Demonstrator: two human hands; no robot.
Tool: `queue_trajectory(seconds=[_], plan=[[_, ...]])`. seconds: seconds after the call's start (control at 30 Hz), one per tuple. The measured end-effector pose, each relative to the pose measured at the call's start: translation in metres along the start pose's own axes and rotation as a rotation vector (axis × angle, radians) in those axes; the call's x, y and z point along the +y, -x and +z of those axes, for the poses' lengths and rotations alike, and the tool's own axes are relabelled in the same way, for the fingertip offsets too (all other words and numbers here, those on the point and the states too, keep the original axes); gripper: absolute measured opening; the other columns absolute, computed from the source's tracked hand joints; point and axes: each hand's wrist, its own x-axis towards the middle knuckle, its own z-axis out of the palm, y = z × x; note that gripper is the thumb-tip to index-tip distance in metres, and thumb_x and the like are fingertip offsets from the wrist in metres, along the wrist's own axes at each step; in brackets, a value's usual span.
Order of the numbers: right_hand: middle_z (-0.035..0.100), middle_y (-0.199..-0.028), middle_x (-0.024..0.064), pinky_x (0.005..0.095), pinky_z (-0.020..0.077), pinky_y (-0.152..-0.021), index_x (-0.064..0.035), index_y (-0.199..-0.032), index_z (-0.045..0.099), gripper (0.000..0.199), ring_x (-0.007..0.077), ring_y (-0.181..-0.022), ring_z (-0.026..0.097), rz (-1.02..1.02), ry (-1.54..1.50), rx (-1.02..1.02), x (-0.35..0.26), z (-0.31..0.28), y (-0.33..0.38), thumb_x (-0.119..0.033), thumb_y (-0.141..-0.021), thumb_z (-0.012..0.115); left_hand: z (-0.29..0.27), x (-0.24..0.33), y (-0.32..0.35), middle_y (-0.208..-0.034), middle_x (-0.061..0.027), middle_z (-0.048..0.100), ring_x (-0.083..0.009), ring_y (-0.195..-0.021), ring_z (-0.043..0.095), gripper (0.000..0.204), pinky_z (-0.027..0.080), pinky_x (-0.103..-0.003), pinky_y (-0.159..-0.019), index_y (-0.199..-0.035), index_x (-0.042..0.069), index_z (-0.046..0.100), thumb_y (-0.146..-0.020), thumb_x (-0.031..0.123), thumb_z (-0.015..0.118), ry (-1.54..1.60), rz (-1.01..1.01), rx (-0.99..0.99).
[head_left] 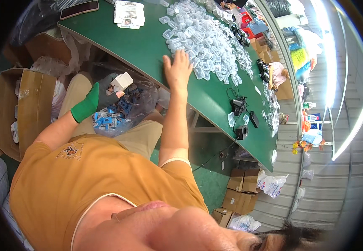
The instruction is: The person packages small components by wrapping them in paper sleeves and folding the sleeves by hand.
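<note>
My left hand (90,103), in a green glove, holds a small white box (122,81) above a clear plastic bag of small blue and white parts (115,116) that rests on my lap. My right hand (177,68) is bare and lies flat with fingers spread on the green table (148,46). Its fingertips touch the near edge of a big heap of small clear plastic cases (202,35). Nothing is held in the right hand.
A dark phone (79,9) and a stack of white printed cards (129,13) lie at the table's far left. Black adapters with cables (238,104) sit further along the table. An open cardboard box (22,108) stands to my left. More cartons (240,188) are on the floor.
</note>
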Motion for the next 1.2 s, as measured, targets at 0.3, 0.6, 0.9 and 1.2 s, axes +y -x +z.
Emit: queue_trajectory(seconds=[0.3,0.6,0.9,1.2], plan=[[0.06,-0.128,0.0103,0.0569,0.0347,-0.111,-0.0053,-0.126,0.063,0.047,0.0318,-0.123,0.054,-0.178,-0.031,-0.116,-0.06,-0.046,0.074,-0.029,-0.088,0.075,-0.003,-0.005,-0.008,-0.114,-0.0109,0.067,-0.0171,-0.1,0.063,0.065,0.052,-0.034,-0.09,-0.139,0.007,0.052,-0.082,0.024,0.078,-0.041,-0.055,-0.159],[0.062,-0.09,0.0066,0.0307,0.052,-0.072,-0.0015,-0.112,0.066,0.018,0.0171,-0.079,0.062,0.257,-0.893,-0.141,-0.081,-0.064,0.089,-0.004,-0.094,0.068,0.009,0.027,-0.016,-0.118,-0.0162,0.069,-0.0283,-0.098,0.07,0.061,0.057,-0.038,-0.085,-0.136,0.007,0.056,-0.078,0.007,0.075,-0.153,0.268,-0.088],[0.056,-0.081,0.0096,0.0315,0.0471,-0.065,-0.0021,-0.104,0.067,0.023,0.0189,-0.072,0.056,0.123,-0.948,-0.39,-0.073,-0.061,0.088,-0.003,-0.083,0.078,0.014,0.031,-0.003,-0.117,-0.0161,0.068,-0.0268,-0.103,0.069,0.069,0.054,-0.037,-0.089,-0.143,0.005,0.05,-0.079,0.014,0.077,-0.05,-0.036,-0.505],[0.064,-0.094,0.0103,0.0316,0.0499,-0.074,0.001,-0.095,0.069,0.007,0.0215,-0.085,0.062,0.177,-0.811,0.155,-0.096,-0.046,0.131,-0.006,-0.093,0.069,0.028,0.006,0.005,-0.13,-0.0135,0.064,-0.0201,-0.108,0.065,0.069,0.053,-0.036,-0.092,-0.147,0.008,0.048,-0.084,0.011,0.076,0.04,0.147,-0.168]])
